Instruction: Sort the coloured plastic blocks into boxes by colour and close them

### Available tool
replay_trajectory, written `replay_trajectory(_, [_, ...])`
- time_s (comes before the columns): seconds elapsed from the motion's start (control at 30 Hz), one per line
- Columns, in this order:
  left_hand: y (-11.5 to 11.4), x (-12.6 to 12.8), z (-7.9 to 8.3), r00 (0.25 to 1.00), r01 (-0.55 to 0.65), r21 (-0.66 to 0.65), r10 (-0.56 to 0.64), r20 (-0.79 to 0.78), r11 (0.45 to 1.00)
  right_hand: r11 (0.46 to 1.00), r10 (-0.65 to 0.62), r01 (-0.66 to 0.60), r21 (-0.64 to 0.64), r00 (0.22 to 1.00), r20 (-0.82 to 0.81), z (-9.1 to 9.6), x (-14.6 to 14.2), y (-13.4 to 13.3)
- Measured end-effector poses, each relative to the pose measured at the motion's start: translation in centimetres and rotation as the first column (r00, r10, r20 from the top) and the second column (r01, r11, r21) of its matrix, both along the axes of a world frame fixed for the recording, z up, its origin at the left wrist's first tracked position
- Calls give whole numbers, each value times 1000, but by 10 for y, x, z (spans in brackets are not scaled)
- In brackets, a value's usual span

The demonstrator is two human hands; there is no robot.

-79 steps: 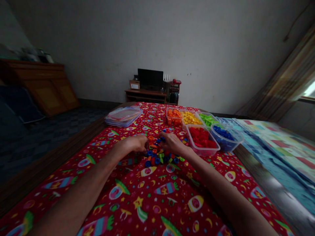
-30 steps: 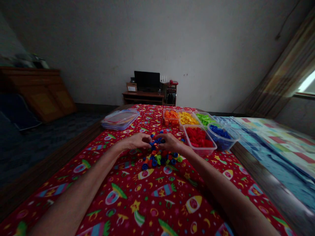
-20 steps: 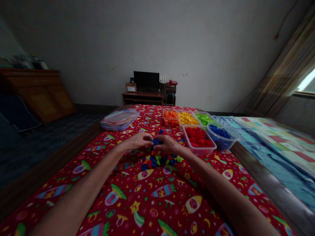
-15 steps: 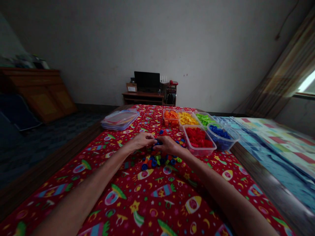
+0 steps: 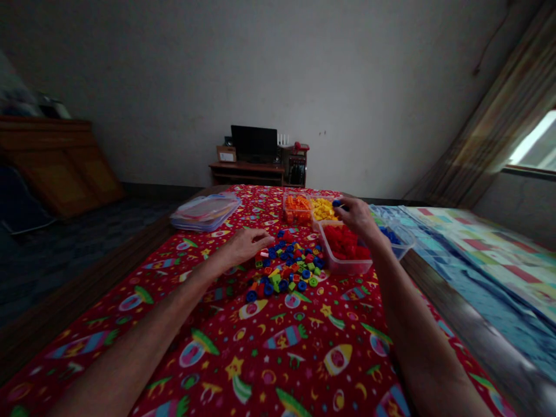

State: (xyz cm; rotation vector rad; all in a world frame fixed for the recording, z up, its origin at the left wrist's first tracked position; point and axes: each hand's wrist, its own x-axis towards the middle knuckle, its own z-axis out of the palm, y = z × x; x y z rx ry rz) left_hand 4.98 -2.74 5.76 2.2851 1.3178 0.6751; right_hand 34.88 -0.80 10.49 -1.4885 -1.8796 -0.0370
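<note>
Right hand (image 5: 357, 216) apparently pinching blue piece (image 5: 337, 203), forearm (image 5: 390, 255) hiding blue-brick tub (image 5: 403, 243).

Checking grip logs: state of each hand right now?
Left hand: open, holding nothing.
Right hand: pinched shut on a small blue plastic piece.

A: Right grip (image 5: 357, 217)?
B: Raised, pinching a small round blue plastic piece (image 5: 337, 203) between fingertips.
A: Left grip (image 5: 247, 246)?
B: Open, palm down, fingers just beside a loose heap of small blue, red, green, orange and yellow plastic pieces (image 5: 286, 266), spread flat on a red patterned cloth (image 5: 278, 359).
</note>
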Motion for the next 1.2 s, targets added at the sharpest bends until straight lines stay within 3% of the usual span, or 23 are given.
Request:
replay_trajectory(0.1, [-12, 26, -8, 991, 131, 146, -124, -51, 981, 963, -266, 264, 52, 963, 48, 0, 53, 3])
replay_trajectory(0.17, [-26, 45, -15, 961, 270, 230, -245, -130, 935, 931, -366, 364, 38, 926, 92, -9, 79, 5])
replay_trajectory(0.3, [-57, 74, -25, 833, 528, 284, -424, -354, 800, 930, -366, 366, 24, 921, 132, -21, 97, 10])
replay_trajectory(0.43, [-74, 87, -33, 746, 646, 306, -493, -448, 699, 937, -338, 335, 96, 941, 15, -6, 83, 7])
replay_trajectory(0.67, [-47, 63, -40, 754, 587, 371, -319, -575, 720, 974, -166, 172, 148, 985, -47, 20, 33, -12])
replay_trajectory(0.77, [-44, 43, -36, 781, 549, 417, -268, -564, 724, 998, 37, -37, 48, 999, -12, 15, -9, -16])
replay_trajectory(0.83, [-52, 28, -36, 799, 517, 429, -238, -552, 741, 978, 206, -204, -49, 978, 44, 6, -38, -20])
replay_trajectory(0.93, [-67, 9, -44, 806, 478, 395, -213, -551, 785, 935, 348, -339, -99, 934, 85, -11, -69, -25])
replay_trajectory(1.03, [-65, -2, -56, 849, 373, 380, -146, -508, 846, 920, 385, -371, -123, 916, 116, -22, -80, -27])
replay_trajectory(1.2, [-25, 10, -68, 899, 236, 332, -75, -431, 913, 933, 358, -349, -89, 926, 121, -21, -71, -27])
